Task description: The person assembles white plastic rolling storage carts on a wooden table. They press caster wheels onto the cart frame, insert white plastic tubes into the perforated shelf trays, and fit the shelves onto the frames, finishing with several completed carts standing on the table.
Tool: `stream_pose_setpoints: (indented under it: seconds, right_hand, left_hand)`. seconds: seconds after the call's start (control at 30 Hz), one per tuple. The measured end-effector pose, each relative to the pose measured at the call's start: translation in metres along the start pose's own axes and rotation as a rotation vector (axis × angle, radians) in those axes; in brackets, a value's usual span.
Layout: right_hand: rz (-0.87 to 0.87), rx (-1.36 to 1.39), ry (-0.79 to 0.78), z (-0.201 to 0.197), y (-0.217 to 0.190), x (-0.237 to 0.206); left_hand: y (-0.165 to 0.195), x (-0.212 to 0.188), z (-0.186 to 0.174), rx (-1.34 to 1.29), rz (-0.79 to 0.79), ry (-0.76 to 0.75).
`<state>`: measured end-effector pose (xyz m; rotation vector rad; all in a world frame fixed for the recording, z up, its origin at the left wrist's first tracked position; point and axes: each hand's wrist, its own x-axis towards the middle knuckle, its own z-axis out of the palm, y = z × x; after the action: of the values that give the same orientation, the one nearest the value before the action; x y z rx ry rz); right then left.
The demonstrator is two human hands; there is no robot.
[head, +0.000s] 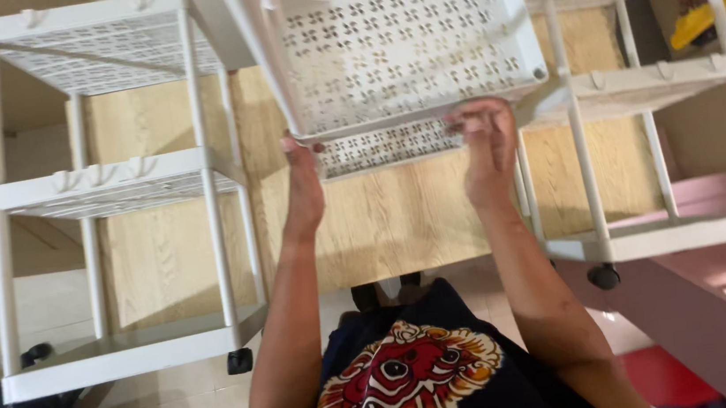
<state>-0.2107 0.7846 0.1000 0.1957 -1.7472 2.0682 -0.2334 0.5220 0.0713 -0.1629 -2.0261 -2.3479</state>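
Both hands clamped on near rim of white perforated shelf tray (406,49): left hand (302,179) at one corner, right hand (486,143) at other. Tray tilted, long axis crosswise, above wooden bench (382,220), between two white rolling racks (113,192).

The white perforated plastic shelf tray (405,45) sits in the middle, between the white three-tier plastic cart (105,193) at left and the second white wheeled cart (647,114) at right (both on the floor), with the left hand (301,173) and right hand (487,143) at its near edge.
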Motion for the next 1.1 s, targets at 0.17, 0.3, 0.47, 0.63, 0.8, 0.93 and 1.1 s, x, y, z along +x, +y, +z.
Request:
stream_pose_setpoints:
  seconds: [0.17,0.3,0.47,0.63,0.8,0.93,1.1]
  right_hand:
    - [0.250,-0.995,0.108,-0.116,0.058,-0.044]
    - [0.409,-1.353,-0.042,-0.148,0.096,-0.053]
    - [0.797,-1.506,-0.042,-0.147,0.117,-0.040]
    - [0.726,-1.404,-0.061,-0.145,0.115,-0.040]
    - [0.254,-0.968,0.117,-0.125,0.051,-0.023]
    - [0.119,0.174,0.321,-0.118,-0.042,0.015]
    - [-0.073,0.356,-0.033,-0.101,-0.101,0.065]
  left_hand:
    - [0.000,0.002,0.000,-0.049,0.044,0.012]
    - [0.012,-0.005,-0.009,-0.026,0.050,0.078]
    - [0.022,-0.010,-0.012,-0.063,0.059,0.090]
    - [0.020,-0.011,-0.013,-0.012,0.046,0.092]
    - [0.018,-0.009,-0.017,-0.033,0.088,0.078]
    - [0.021,-0.011,-0.014,-0.040,0.048,0.079]
    - [0.024,-0.008,-0.012,-0.044,0.021,0.108]
